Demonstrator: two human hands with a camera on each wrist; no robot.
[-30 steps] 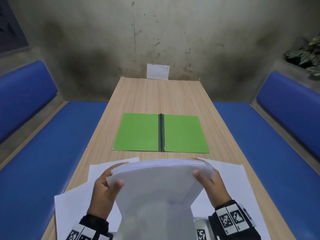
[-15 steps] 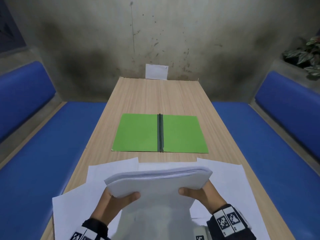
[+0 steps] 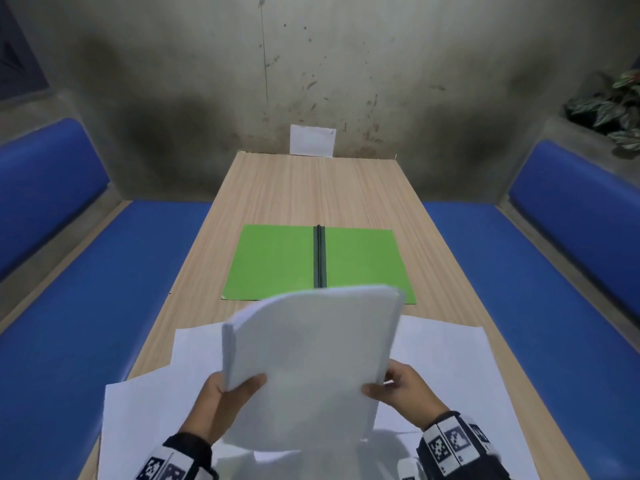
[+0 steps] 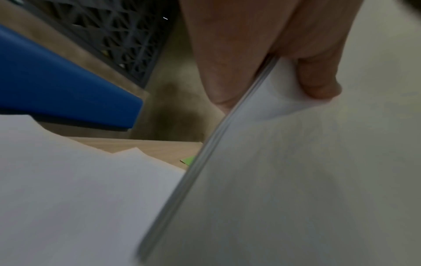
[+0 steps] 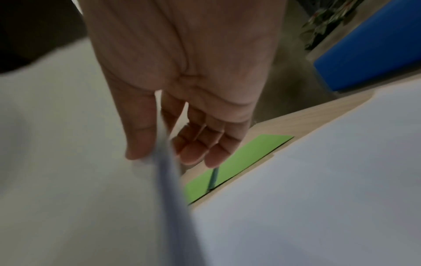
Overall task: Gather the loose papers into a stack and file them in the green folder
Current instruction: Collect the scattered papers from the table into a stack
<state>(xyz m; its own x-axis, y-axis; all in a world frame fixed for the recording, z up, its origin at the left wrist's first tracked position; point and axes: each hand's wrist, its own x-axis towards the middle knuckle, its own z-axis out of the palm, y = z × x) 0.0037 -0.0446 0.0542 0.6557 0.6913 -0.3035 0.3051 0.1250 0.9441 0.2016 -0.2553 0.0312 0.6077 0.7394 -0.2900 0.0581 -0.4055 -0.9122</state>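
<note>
The stack of papers (image 3: 311, 358), a second ago held low and nearly flat, now stands tilted up on end above the table (image 3: 311, 188), pinched at its lower corners by the left hand (image 3: 221, 403) and right hand (image 3: 401, 393). This looks like squaring the edges; loose sheets (image 3: 450, 358) remain underneath, and the green folder (image 3: 277, 261) lies open beyond.

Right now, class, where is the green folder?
In the head view the green folder lies open and flat at the middle of the wooden table, just beyond the paper stack held up in both hands.
</note>
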